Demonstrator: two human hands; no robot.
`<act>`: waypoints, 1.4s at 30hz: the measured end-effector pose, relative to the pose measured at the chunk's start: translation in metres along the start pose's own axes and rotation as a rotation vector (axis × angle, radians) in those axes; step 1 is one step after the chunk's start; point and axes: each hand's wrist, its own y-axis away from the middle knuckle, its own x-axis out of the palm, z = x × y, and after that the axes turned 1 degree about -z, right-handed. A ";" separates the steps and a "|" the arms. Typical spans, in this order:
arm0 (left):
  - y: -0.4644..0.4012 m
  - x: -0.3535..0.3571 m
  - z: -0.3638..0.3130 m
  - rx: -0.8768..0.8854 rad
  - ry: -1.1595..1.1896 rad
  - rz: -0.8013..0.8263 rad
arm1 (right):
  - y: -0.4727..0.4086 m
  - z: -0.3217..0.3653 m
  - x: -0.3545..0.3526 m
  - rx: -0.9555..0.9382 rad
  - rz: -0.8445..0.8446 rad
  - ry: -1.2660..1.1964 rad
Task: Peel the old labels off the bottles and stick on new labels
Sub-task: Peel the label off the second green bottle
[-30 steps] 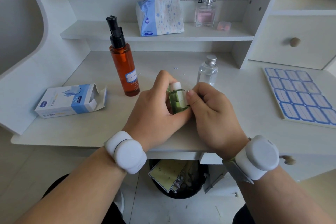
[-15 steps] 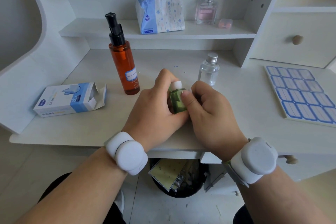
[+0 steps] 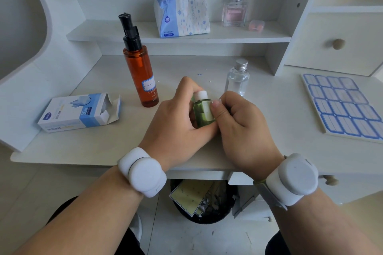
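A small green bottle (image 3: 202,113) with a white cap stands at the middle of the white desk (image 3: 99,143). My left hand (image 3: 178,122) grips it from the left. My right hand (image 3: 242,126) is curled against its right side, the thumb pressing on the white label on its front. A tall amber pump bottle (image 3: 141,72) with a blue-bordered label stands behind to the left. A small clear bottle (image 3: 237,77) with a silver cap stands behind to the right. A sheet of blue-bordered labels (image 3: 342,105) lies at the right.
An opened white and blue box (image 3: 78,112) lies at the left. On the shelf stand a tissue pack (image 3: 182,12), a pink perfume bottle (image 3: 235,9) and a small pink case (image 3: 256,25). A black waste bin (image 3: 204,201) with paper scraps sits under the desk.
My right thumb has slid a little up the front of the green bottle. Both hands stay around it.
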 end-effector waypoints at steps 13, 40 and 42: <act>-0.001 -0.001 0.000 -0.041 0.047 0.023 | -0.002 0.001 -0.002 0.026 -0.013 -0.015; -0.003 -0.004 0.003 -0.117 0.197 0.052 | -0.001 0.008 -0.005 0.111 -0.014 -0.238; -0.003 -0.005 0.004 -0.126 0.213 0.052 | -0.002 0.007 -0.005 0.118 -0.007 -0.255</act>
